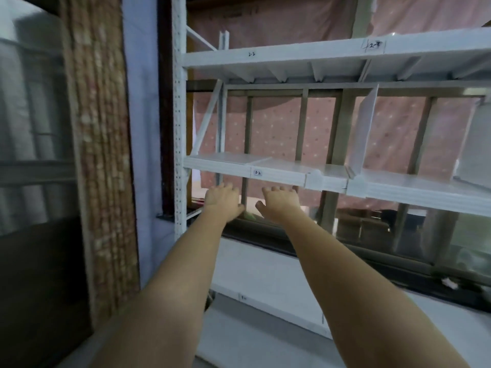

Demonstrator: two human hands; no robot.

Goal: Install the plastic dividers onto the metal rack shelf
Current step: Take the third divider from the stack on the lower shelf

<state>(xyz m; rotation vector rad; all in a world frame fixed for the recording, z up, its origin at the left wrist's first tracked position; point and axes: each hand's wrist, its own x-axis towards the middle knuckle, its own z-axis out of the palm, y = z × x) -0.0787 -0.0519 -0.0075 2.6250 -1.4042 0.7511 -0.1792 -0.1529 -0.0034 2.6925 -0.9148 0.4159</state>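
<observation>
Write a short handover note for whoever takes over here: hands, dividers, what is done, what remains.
Left hand and right hand: both empty, fingers spread, reaching up below the front edge of the white metal rack shelf.
One white plastic divider stands upright on that shelf, to the right of the hands.
A flat white panel lies on the shelf's left end.
Left: the section above the hands has no upright divider.

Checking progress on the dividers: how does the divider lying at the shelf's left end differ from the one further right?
The left divider lies flat on the shelf; the right divider stands upright, reaching nearly to the shelf above. The left one sits just above both hands, left hand and right hand; the right one stands well off to their right. Both are pale plastic panels.
</observation>
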